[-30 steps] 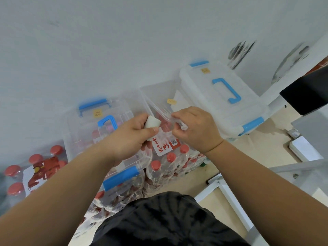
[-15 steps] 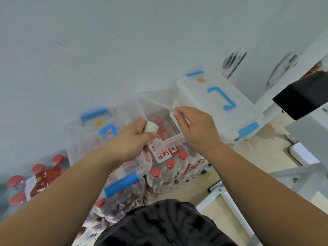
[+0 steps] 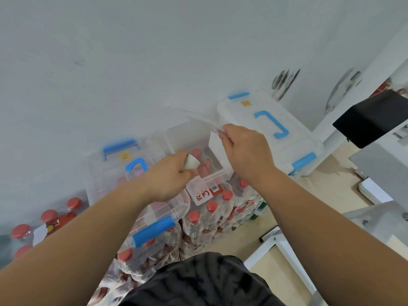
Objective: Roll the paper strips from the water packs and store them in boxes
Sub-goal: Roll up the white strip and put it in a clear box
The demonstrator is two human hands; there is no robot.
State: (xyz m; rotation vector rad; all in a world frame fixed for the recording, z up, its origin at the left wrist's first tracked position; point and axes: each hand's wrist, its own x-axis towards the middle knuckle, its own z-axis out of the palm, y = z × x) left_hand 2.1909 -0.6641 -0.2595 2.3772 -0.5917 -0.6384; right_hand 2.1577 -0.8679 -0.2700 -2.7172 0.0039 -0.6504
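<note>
Holding a rolled paper strip (image 3: 191,164) in the left hand (image 3: 170,173), the person stands over clear storage boxes stacked on the water packs (image 3: 212,217); the left grip is curled round the little white roll, which pokes out between thumb and fingers just above the near rim of the open box (image 3: 215,174); the right hand (image 3: 245,155) pinches the edge of that box's clear lid (image 3: 212,125) and holds it tilted up toward the wall, so the mouth of the box is exposed.

The step in hand looks like the storing one: rolling seems done for this strip, and the box is opened to take it; the roll is not yet inside, but hangs at the rim.

The next move likely calls for the left hand to reach a little forward and down into the opening, then loosen its grip so the roll drops without unwinding; the right hand would need to hold the lid up until the left is out; a closed box (image 3: 265,120) with a blue handle sits just to the right, near the lifted lid.
</note>
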